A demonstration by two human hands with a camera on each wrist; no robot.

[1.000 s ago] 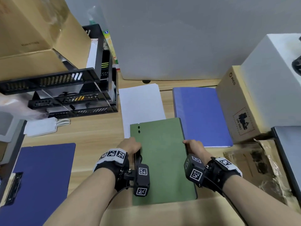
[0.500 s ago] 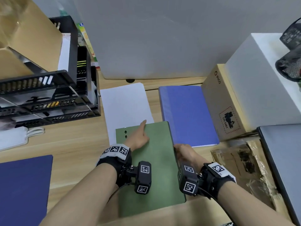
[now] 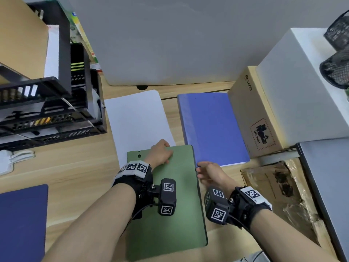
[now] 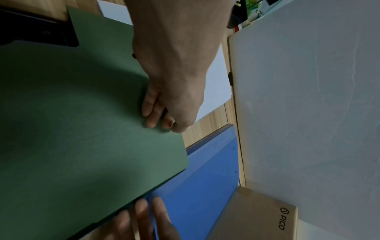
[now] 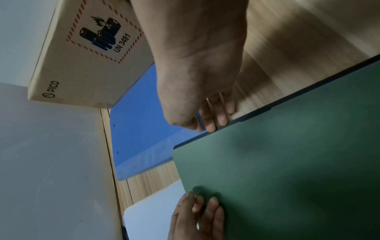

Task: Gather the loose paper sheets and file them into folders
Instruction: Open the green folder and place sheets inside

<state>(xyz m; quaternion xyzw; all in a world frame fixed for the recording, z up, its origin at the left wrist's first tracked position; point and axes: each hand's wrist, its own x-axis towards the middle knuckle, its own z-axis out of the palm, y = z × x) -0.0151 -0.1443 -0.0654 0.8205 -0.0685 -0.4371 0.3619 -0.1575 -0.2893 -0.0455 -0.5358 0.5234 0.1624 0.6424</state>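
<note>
Green folder point(image 3: 166, 201) lies shut, near centre of the wood desk point(image 3: 75, 167). Left hand point(image 3: 160, 153) w/ fingers flat on its far edge; right hand point(image 3: 207, 172) fingertips curled at its right edge, prob. abt to open it. White sheets point(image 3: 137, 120) still loose beyond, blue folder point(image 3: 211, 127) far right. Filing looks unstarted. Black trays point(image 3: 47, 110) far left, grey wall behind
</note>
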